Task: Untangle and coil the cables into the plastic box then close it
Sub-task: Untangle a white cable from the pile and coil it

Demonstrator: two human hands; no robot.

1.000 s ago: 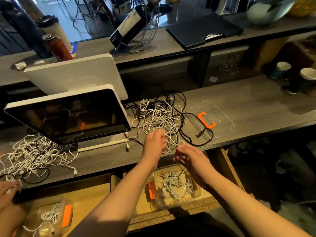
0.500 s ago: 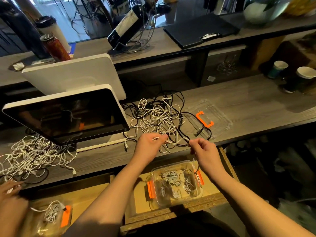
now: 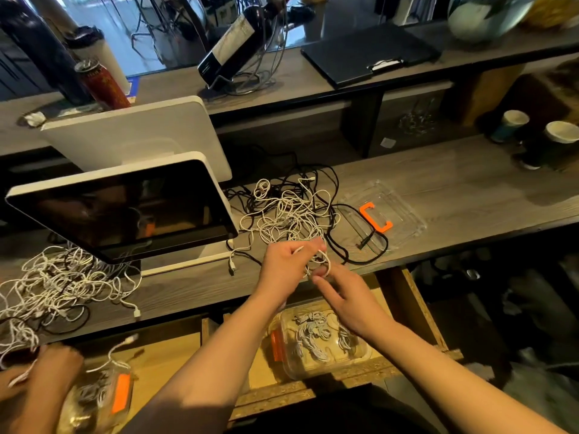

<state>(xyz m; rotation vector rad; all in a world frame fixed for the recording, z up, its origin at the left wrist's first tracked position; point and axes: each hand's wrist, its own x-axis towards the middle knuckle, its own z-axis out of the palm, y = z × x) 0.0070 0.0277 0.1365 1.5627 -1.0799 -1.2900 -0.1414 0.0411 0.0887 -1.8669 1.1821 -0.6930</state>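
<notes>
far left of screen: second cable heap on the counter; another person's hand works below it over their own box. Not mine.
screen: landmark, tilted, on the counter.
tangle: just right of the screen, white and black cables knotted together, on the counter.
my left hand: right of the screen's lower corner, at the tangle's near edge; fingers curled, holding a white cable.
my right hand: just right of the left, touching; thumb and forefinger pinch a small loop of the same cable, other fingers loose.
plastic box: below my hands, in the open drawer, lower right of the screen; a few coiled white cables already in.
lid: well right of the screen, past the tangle, orange clip, lying off the box.
step: winding one freed white cable into a coil.
next: I think finish the wraps, drop it in the box. Most of the tangle remains, so closing is a long way off.
</notes>
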